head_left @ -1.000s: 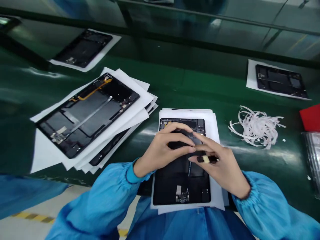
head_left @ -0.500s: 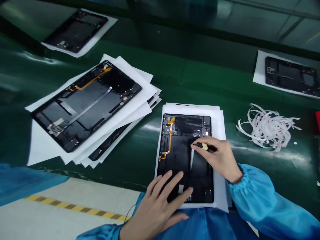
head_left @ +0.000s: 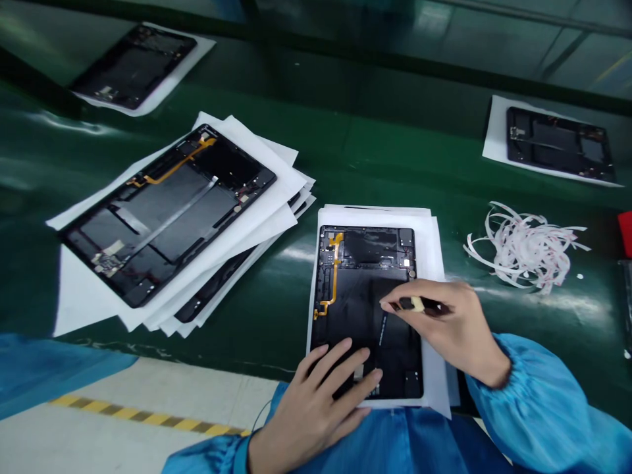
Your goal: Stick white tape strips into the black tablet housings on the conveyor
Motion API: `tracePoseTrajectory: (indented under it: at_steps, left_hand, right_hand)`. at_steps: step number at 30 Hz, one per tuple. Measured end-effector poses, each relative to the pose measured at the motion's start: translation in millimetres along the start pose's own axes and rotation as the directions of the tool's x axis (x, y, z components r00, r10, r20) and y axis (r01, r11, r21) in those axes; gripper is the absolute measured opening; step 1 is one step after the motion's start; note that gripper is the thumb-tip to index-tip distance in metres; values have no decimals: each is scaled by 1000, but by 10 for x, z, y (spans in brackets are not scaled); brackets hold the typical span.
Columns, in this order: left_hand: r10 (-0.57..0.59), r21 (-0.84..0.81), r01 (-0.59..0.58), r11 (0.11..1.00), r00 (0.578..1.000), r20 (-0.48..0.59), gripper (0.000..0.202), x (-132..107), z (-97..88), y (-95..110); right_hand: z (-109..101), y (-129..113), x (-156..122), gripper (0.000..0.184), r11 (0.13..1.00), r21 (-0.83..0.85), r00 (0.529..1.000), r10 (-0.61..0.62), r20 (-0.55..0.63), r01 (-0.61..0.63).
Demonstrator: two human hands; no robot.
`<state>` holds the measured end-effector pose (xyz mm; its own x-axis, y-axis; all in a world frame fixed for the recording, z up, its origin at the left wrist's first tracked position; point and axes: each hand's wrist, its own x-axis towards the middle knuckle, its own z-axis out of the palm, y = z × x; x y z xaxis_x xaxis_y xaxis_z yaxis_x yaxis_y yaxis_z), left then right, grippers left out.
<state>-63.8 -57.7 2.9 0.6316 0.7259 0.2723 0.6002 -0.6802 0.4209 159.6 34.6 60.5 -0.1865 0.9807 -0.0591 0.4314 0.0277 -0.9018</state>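
Note:
An opened black tablet housing (head_left: 365, 289), with an orange flex cable (head_left: 336, 270) along its left side, lies on white sheets (head_left: 435, 263) in front of me. My left hand (head_left: 328, 395) rests with spread fingers on its lower left part. Over the right half of the housing, my right hand (head_left: 451, 322) is closed round a slim dark tool with a cream band (head_left: 417, 303). Its thumb and forefinger are pinched together at the upper end of a narrow dark strip (head_left: 383, 329). Whether the fingertips grip that strip I cannot tell.
To the left is a fanned stack of housings and white sheets, topped by another tablet housing (head_left: 170, 210). Curled white liner strips (head_left: 528, 250) lie in a heap at right. Farther back are a left housing (head_left: 135, 66) and a right housing (head_left: 557, 145) on the green table (head_left: 385, 158).
My right hand has moved slightly down and to the right with the tool. The narrow strip below its fingertips looked pale before and looks dark now. My left hand stays on the housing.

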Motion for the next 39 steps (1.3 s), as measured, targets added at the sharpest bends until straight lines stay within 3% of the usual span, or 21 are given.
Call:
tracePoseTrajectory:
  at_steps: [3,10,18,31,39]
  left_hand:
    - [-18,2,18,1000,1000,-5,32,-2,0,11]
    - [4,-2,-4,1000,1000,8,33,15,-8,-2]
    - [53,-11,-52,999,998,24,37,12,7,-31]
    - [66,51,-68,996,997,45,33,53,-2,5]
    - [98,86,-106,991,991,91,52,109,-2,-30]
  right_hand:
    - [-1,24,19,15,999,-25,999,-39,-9,39]
    - [176,369,117,27,974,-114,980,-200,-26,195]
    - [203,405,109,29,955,-175,968,-250,-30,241]
    - [238,428,107,31,954,-198,971,-236,-23,227]
    - [212,347,132,23,980,-123,985,-164,-62,156]
